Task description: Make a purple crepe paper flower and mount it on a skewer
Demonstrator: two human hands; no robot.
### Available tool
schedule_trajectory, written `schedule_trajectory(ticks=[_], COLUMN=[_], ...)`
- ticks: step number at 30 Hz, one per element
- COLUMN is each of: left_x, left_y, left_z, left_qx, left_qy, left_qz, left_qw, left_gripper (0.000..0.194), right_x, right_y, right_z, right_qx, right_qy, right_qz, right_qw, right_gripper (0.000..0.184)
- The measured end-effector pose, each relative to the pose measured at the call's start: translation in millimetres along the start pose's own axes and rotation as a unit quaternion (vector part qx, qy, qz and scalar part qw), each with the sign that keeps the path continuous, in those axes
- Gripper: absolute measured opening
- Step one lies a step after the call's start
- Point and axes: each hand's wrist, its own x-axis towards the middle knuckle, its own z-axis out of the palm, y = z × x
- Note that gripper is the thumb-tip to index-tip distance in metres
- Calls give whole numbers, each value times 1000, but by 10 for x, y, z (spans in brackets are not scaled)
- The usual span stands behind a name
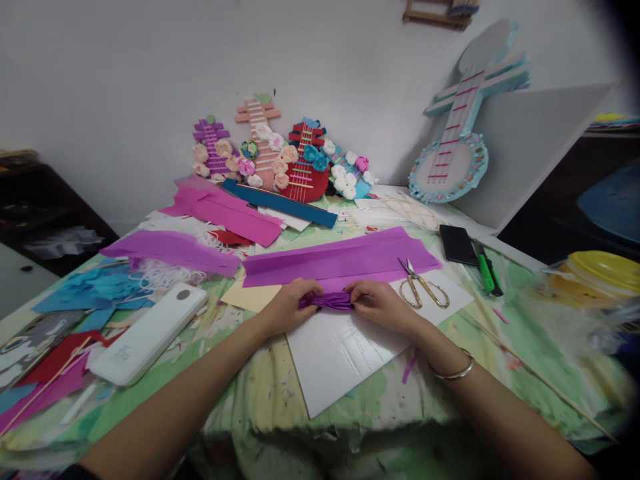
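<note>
A narrow bundle of pleated purple paper (333,301) is stretched between my two hands, above a white board (345,353). My left hand (295,303) pinches its left end and my right hand (377,303) pinches its right end. Just behind the hands lies a long purple paper sheet (330,255), folded lengthwise. Gold-handled scissors (420,287) rest with blades parted, right of my right hand, partly over the purple sheet and the board.
Left are a white power bank (150,333), white shredded strands (167,275) and blue paper (95,290). Right lie a black phone (457,245), a green cutter (485,270), a thin stick (545,380) and a yellow-lidded tub (603,273). Decorated paper guitars (303,167) lean on the wall.
</note>
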Motion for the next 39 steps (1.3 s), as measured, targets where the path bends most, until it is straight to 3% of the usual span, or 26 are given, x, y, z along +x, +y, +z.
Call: schedule_trajectory(ticks=[4, 8, 11, 15, 20, 25, 34, 39], left_x=[-13, -6, 3, 2, -2, -5, -22, -36], left_y=[-24, -38, -23, 13, 19, -11, 102, 106], left_z=[13, 30, 49, 92, 139, 146, 131, 115], left_qx=[-10, 9, 10, 18, 46, 75, 202, 175], left_qy=[6, 15, 26, 46, 47, 33, 15, 52], left_qz=[4, 51, 64, 73, 31, 76, 113, 118], left_qw=[1000, 999, 998, 996, 997, 994, 973, 976], left_gripper=[48, 30, 21, 19, 42, 21, 24, 24], right_x=[4, -8, -24, -16, 36, 53, 38, 30], right_y=[-4, 7, 15, -19, -36, 21, 3, 33], right_z=[2, 7, 17, 76, 223, 275, 279, 283], right_qx=[8, 24, 35, -73, -181, -207, -249, -230], right_qy=[-1, 4, 9, 12, 4, 19, 36, 74], right_qz=[7, 29, 23, -32, -105, -115, -139, -153], right_qw=[1000, 999, 999, 997, 978, 971, 958, 958], right_gripper=[10, 9, 28, 53, 35, 26, 27, 33])
